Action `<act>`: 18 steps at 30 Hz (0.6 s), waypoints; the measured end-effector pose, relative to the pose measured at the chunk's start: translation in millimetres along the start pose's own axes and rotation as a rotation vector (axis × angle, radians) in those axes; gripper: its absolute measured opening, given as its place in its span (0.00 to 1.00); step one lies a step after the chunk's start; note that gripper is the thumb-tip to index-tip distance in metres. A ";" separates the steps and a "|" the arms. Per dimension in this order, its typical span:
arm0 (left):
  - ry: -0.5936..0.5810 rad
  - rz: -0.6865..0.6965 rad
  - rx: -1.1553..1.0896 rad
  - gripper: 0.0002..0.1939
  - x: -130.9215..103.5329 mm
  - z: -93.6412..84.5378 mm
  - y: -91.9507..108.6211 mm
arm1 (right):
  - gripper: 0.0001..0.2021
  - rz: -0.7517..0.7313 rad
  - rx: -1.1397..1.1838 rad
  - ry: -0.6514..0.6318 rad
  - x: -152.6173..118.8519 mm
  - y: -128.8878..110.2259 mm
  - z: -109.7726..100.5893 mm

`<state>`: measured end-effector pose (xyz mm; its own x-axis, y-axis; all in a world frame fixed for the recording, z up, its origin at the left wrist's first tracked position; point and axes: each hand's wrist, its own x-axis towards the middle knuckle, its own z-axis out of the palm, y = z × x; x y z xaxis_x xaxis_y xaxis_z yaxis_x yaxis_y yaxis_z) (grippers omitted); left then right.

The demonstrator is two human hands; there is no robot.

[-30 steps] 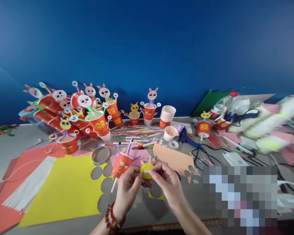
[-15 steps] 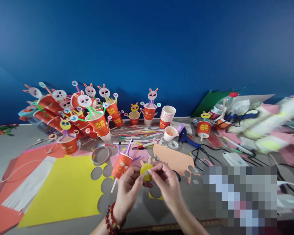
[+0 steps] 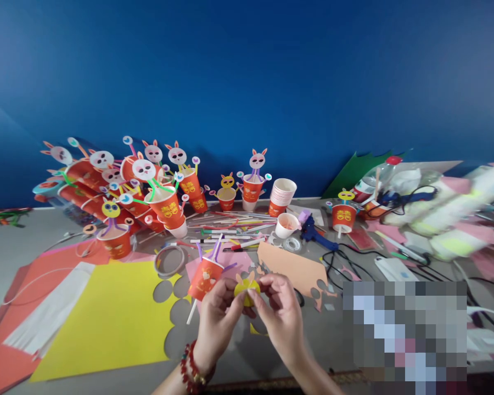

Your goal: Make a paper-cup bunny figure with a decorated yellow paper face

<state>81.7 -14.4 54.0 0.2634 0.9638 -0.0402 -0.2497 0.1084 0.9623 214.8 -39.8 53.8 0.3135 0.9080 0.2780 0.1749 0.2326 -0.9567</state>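
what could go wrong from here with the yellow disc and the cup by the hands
The yellow disc could crease, since the left hand and right hand both pinch it. The red cup, tilted close beside the left hand, might get knocked.

- A plain blue wall behind a grey tabletop.
- A dark green sheet in front of the wall, toward the right.
- A clear plastic bottle with a red cap, near the green sheet.
- A white rectangular block with rounded edges, lying flat among dark cables.
- A red paper sheet at the left, partly under a long white strip.
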 end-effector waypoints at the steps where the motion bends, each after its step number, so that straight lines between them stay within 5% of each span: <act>1: -0.005 0.001 -0.009 0.12 -0.1 0.0 0.1 | 0.07 0.024 0.027 0.013 0.3 -1.0 0.4; 8: -0.023 -0.003 -0.055 0.11 0.2 -0.7 2.1 | 0.13 0.170 0.143 -0.008 2.8 -9.3 -0.2; 18: -0.070 -0.054 -0.080 0.13 1.4 -2.9 4.1 | 0.11 0.070 0.039 0.072 3.6 -4.5 -1.8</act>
<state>78.4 -11.9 57.1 0.3425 0.9369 -0.0700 -0.3062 0.1818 0.9345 216.8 -38.2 59.2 0.3902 0.8953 0.2149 0.1147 0.1843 -0.9762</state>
